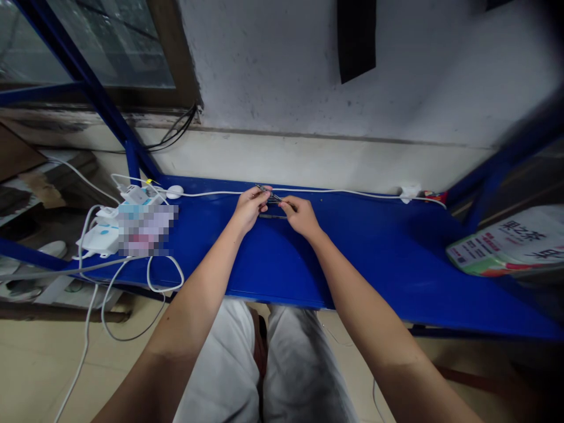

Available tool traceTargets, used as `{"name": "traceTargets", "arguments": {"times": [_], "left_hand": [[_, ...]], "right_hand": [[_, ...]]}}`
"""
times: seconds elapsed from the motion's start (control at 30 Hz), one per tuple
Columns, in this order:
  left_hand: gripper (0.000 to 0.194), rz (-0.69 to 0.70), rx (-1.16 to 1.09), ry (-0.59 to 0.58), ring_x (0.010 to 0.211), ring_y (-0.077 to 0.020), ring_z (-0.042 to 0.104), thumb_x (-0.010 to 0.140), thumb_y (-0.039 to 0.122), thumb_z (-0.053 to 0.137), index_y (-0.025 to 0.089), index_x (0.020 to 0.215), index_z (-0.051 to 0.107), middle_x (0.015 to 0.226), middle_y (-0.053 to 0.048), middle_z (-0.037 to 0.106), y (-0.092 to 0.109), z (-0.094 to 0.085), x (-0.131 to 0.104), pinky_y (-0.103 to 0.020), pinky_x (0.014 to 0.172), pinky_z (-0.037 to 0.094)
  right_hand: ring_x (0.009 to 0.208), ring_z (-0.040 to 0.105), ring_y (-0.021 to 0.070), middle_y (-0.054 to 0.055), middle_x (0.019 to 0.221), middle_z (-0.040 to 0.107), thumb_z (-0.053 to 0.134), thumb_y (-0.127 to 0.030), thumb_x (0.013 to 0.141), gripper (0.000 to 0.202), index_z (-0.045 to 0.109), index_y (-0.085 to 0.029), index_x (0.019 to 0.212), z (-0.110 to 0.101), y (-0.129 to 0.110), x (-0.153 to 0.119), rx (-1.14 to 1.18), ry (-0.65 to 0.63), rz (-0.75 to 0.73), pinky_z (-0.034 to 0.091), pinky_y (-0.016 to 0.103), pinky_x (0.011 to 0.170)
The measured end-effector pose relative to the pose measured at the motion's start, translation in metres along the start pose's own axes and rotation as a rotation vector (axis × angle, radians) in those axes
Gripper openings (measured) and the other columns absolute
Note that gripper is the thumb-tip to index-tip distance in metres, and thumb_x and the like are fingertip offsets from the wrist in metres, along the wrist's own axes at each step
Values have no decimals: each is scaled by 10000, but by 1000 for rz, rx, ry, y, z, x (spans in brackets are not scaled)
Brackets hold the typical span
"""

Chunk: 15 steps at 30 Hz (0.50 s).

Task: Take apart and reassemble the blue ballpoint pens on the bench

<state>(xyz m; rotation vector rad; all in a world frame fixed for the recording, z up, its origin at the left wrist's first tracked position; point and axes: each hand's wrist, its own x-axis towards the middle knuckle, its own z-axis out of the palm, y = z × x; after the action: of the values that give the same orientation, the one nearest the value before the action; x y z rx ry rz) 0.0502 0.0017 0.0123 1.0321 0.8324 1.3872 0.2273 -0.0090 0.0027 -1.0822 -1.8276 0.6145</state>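
Both hands are raised near the back of a blue shelf [282,270]. My left hand [252,205] is closed on a thin, dark, pen-like object [263,188]. To its right, my right hand [302,214] pinches a slim dark piece [276,198] that points up and left toward the left fingers. Whether the two pieces are joined is too small to tell. Beneath the hands, another thin pen-like object [272,217] lies on the blue surface, partly hidden by the right hand.
White power strips [103,235] with plugs and looping cables sit at the left end. A white cable [343,191] runs along the back edge to a white adapter [409,191]. A printed plastic package [511,244] lies at the right. Blue frame posts flank the shelf.
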Motion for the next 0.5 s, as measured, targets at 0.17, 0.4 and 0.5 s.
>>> {"name": "traceTargets", "arguments": {"times": [0.17,0.4,0.5], "left_hand": [[307,-10,64,67,602,-86,532,845,350,859,190,876,598,729,23,575,-2,-1,1,-230,539,399],[256,29,-1,12,658,-107,624,828,266,857,158,823,625,728,-13,658,-3,-2,2,-239,613,457],[286,19,-68,-4,652,-111,639,805,300,880,172,875,633,792,-22,702,-2,-2,1,-251,618,478]], "right_hand": [[677,551,176,12,734,679,574,-359,937,246,752,-196,886,-1,-2,-1,6,-8,-7,397,300,683],[696,572,177,26,781,730,587,-345,929,251,782,-189,912,-2,-3,-1,26,6,-10,414,298,688],[684,569,171,25,774,734,592,-352,933,259,788,-183,927,-2,-1,-1,33,17,-20,410,292,673]]}}
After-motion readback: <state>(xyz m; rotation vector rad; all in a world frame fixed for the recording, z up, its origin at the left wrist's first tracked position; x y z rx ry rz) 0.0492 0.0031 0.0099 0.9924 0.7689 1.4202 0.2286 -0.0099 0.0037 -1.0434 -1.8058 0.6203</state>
